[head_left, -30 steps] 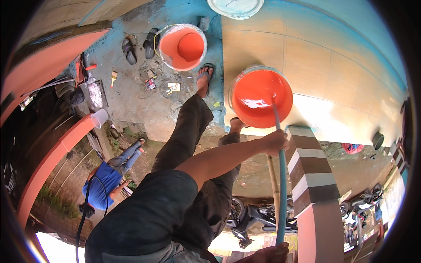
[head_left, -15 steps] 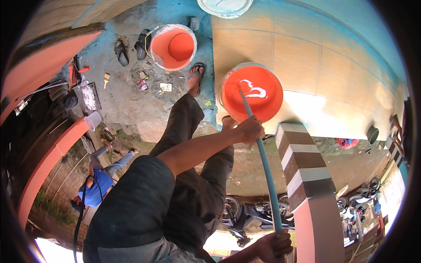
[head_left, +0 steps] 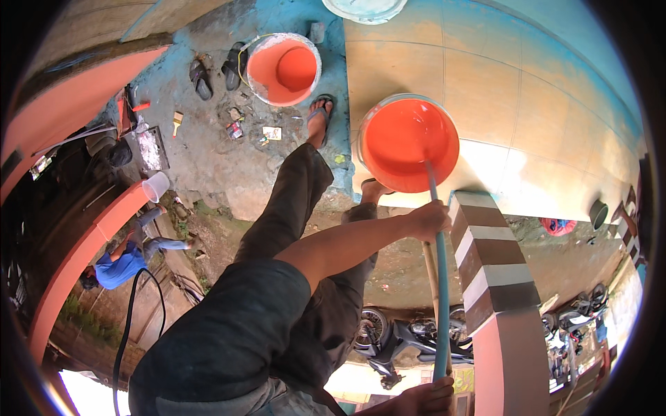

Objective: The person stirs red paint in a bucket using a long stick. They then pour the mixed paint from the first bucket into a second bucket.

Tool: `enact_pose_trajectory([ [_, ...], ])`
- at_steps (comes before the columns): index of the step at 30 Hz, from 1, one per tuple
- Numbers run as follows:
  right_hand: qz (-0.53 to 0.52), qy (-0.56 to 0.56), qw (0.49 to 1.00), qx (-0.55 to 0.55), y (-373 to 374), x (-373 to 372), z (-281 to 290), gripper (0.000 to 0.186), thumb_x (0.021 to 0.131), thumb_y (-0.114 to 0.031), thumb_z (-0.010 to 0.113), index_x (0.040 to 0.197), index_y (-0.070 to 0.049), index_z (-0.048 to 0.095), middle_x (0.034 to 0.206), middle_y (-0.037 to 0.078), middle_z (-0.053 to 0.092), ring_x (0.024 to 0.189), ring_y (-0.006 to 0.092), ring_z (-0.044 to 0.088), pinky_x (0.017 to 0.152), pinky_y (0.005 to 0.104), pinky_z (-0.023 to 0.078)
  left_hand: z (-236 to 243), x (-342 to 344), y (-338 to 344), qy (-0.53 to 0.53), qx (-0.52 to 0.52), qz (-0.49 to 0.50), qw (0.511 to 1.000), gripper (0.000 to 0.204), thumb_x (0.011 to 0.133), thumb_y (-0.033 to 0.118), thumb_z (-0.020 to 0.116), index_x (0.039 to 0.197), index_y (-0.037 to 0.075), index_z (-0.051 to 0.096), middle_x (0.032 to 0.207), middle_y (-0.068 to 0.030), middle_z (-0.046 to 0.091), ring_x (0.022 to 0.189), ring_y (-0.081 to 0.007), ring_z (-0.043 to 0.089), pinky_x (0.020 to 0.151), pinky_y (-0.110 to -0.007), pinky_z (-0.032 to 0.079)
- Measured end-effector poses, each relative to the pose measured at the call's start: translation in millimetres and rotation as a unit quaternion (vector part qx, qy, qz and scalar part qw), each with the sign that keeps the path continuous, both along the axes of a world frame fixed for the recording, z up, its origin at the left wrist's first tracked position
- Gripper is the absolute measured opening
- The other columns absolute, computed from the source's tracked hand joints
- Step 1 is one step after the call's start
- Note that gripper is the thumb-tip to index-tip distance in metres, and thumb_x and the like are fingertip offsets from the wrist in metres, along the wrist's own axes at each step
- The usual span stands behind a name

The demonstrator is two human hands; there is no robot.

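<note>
A long blue-green pole slants down into a bucket of orange paint, its lower end dipped in the paint near the bucket's near edge. My left hand is closed around the pole just short of the bucket. Farther back along it, my right hand is wrapped round the pole at the bottom of the view, partly cut off. A thin tan stick shows alongside the pole; whether a hand touches it I cannot tell. The paint's surface looks mostly even orange.
A second bucket coated inside with orange stands beyond my left foot. Sandals, a paintbrush and a white lid lie about. A striped pillar rises close on the right. Another person is at far left; motorcycles stand behind.
The pole's dipped end has moved right and nearer within the bucket, and my left hand has shifted right. White streaks in the paint have mostly gone. The other person has moved left.
</note>
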State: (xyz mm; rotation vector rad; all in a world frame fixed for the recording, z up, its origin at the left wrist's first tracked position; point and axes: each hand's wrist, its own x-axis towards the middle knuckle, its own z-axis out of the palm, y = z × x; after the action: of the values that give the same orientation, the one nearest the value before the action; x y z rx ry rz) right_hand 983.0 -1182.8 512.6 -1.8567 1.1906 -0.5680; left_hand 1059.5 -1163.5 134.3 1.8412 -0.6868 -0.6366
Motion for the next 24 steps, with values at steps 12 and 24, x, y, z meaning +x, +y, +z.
enact_pose_trajectory([
  [12,0.146,-0.292,0.907,0.265,-42,-22,-37,0.026,0.074,-0.028,0.042,0.058,-0.014,0.028,0.053,-0.001,0.021,0.052,0.0139,0.026,0.063,0.0331,0.029,37,8,76,-0.007,0.169,-0.063,0.984,0.012,0.058,0.026,0.063,0.060,0.015,0.058,0.062,-0.0002,0.054,0.075,-0.0218,0.057,0.075,-0.038,0.043],
  [24,-0.032,0.270,0.955,0.121,17,18,-8,0.032,0.065,-0.014,0.058,0.046,-0.009,0.032,0.047,0.004,0.032,0.047,0.0188,0.030,0.058,0.0386,0.032,-23,52,22,-0.073,-0.077,-0.006,0.994,0.017,0.065,0.017,0.060,0.054,0.010,0.047,0.061,-0.0070,0.049,0.070,-0.0264,0.048,0.076,-0.038,0.038],
])
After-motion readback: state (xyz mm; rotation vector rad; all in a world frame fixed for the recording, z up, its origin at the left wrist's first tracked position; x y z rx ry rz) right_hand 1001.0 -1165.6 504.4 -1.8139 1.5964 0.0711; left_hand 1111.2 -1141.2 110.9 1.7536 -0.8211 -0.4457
